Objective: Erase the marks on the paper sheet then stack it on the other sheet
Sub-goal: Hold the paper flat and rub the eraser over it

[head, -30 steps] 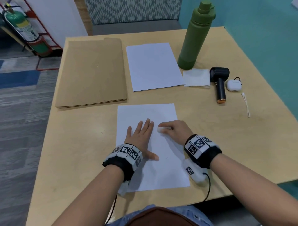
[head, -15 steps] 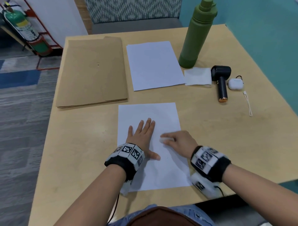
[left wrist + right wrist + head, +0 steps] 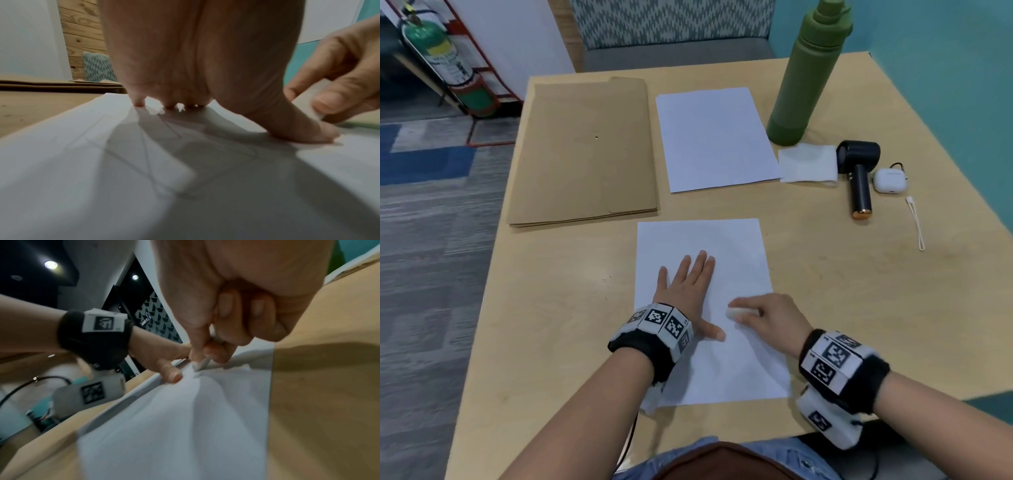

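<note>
A white paper sheet point(image 3: 736, 260) lies on the wooden table in front of me. Faint pencil lines show on this sheet point(image 3: 144, 154) in the left wrist view. My left hand point(image 3: 688, 287) presses flat on it, fingers straight and thumb spread. My right hand point(image 3: 767, 318) pinches a small white eraser point(image 3: 733, 312) and holds its tip on the paper just right of my left thumb. The eraser point(image 3: 202, 364) shows between thumb and fingers in the right wrist view. A second white sheet point(image 3: 715, 137) lies farther back on the table.
A stack of brown envelopes point(image 3: 585, 150) lies at the back left. A tall green bottle point(image 3: 808, 68) stands at the back right, with a folded tissue point(image 3: 808, 162), a black handheld fan point(image 3: 859, 171), a white earbud case point(image 3: 890, 181) and a white strap point(image 3: 916, 222) nearby.
My right hand has slid the eraser toward me down the sheet, from beside my left fingertips to beside my left thumb. My left hand stays pressed on the paper.
</note>
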Demonstrator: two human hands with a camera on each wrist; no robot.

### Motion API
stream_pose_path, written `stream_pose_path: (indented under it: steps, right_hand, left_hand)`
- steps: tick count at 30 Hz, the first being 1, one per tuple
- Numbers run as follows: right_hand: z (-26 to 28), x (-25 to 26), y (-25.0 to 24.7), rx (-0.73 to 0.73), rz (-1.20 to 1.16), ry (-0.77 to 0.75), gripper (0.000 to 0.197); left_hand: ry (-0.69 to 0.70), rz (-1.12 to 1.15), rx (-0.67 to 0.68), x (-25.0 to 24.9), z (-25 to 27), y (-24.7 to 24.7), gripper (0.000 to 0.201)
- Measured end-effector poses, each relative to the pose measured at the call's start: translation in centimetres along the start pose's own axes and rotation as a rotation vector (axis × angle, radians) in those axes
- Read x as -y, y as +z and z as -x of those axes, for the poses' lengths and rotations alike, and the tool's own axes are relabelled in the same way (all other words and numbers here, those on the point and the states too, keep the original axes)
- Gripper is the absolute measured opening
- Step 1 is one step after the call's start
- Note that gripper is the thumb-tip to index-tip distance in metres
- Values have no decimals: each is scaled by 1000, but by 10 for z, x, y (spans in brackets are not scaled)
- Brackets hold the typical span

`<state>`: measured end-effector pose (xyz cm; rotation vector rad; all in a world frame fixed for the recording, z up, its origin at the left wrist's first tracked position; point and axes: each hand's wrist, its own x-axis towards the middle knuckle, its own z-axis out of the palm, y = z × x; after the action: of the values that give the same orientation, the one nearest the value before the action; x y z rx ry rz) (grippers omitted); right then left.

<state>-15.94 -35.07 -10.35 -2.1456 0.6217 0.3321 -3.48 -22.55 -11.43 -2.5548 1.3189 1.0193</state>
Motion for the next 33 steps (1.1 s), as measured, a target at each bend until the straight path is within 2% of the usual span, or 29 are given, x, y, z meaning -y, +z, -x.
stream_pose_path:
  steps: [2, 3, 7, 9, 11, 14, 16, 20, 22, 24, 26, 28, 29, 30, 33]
  right_hand:
    - [-2, -2, -6, 133, 74, -8, 27]
    - [-10, 0, -10, 138, 102, -11, 27]
    - [-50, 11, -22, -117, -10, 53, 28]
    - [-49, 13, -16, -175, -53, 66, 27]
    - [-29, 10, -3, -115, -31, 43, 28]
    - [-3, 9, 9, 103, 29, 14, 29]
    - [-11, 13, 2, 136, 60, 9, 28]
    - [-48, 17, -17, -106, 9, 60, 28]
    - [-48, 14, -13, -159, -20, 64, 28]
    - [-29, 8, -4, -94, 8, 37, 29]
    - [-6, 3, 3, 46, 47, 22, 30]
    - [0, 1, 1, 160, 98, 14, 30]
    - [-4, 2, -3, 171, 126, 6, 30]
    - [-12, 5, -9, 145, 136, 2, 30]
    - [-34, 9, -24, -96, 18, 75, 30]
  left_hand:
    - [-2, -2, -3, 1, 0, 0, 129]
    - [-2, 1, -4, 2, 0, 0, 129]
    - [2, 0, -6, 1, 1, -1, 130]
    - [4, -9, -9, 1, 1, 0, 130]
    - [6, -12, -10, 1, 1, 2, 131]
    - [4, -5, -12, 2, 0, 3, 131]
    - [3, -4, -10, 2, 0, 2, 131]
    - [-2, -11, -10, 2, -1, 1, 130]
    - [-1, -19, -11, 1, 0, 2, 131]
    - [4, -14, -14, 1, 0, 2, 132]
    - [2, -11, -14, 2, -1, 2, 131]
    - [-3, -13, -14, 2, -1, 2, 130]
    - [-2, -7, -14, 2, -1, 1, 130]
    - [-1, 2, -13, 2, 0, 0, 129]
    - [-2, 5, -6, 0, 3, -2, 128]
